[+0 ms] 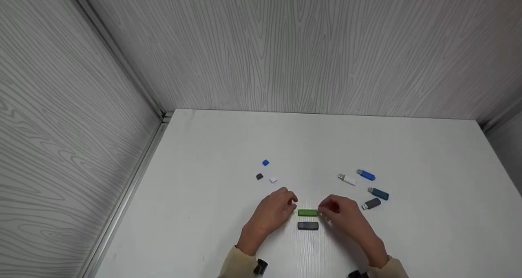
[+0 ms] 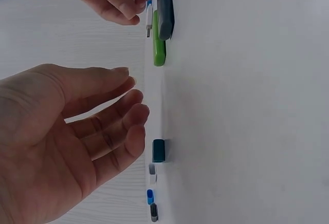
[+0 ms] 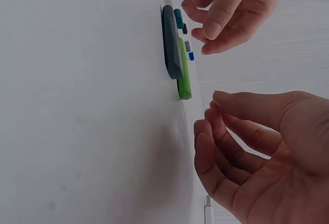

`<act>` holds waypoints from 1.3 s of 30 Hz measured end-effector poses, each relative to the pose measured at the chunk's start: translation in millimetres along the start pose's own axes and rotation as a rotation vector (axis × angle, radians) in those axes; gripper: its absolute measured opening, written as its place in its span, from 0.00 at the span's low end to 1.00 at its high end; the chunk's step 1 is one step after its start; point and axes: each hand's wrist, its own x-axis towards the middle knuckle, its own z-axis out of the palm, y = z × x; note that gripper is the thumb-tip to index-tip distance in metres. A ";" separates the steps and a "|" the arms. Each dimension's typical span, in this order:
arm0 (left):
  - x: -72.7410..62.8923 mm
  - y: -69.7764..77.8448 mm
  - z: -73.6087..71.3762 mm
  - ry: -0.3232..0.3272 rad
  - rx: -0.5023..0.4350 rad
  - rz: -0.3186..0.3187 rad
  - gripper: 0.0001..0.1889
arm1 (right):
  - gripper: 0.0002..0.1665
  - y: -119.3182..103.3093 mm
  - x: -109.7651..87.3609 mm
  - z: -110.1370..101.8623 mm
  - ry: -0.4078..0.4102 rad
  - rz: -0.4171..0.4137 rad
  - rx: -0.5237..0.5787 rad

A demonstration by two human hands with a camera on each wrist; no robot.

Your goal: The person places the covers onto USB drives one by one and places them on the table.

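Left hand (image 1: 274, 211) | right hand (image 1: 346, 217) | green stick (image 1: 307, 212) between (grey stick (image 1: 308, 226) alongside)

It's beige and black on both sides!
Here's the left sleeve (image 1: 238, 264), plain pale beige, ending near the wrist, and there's a small black rounded device (image 1: 260, 266) beside it; the right sleeve (image 1: 389, 269) matches in the same soft shade, a second black device (image 1: 356, 274) showing only in part, while left hand (image 1: 276, 208) and right hand (image 1: 343, 214) are bare.
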 end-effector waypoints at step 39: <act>4.8 -31.4 -12.9 0.202 -0.077 -0.315 0.07 | 0.06 8.4 -4.0 -28.7 -0.028 0.048 -0.076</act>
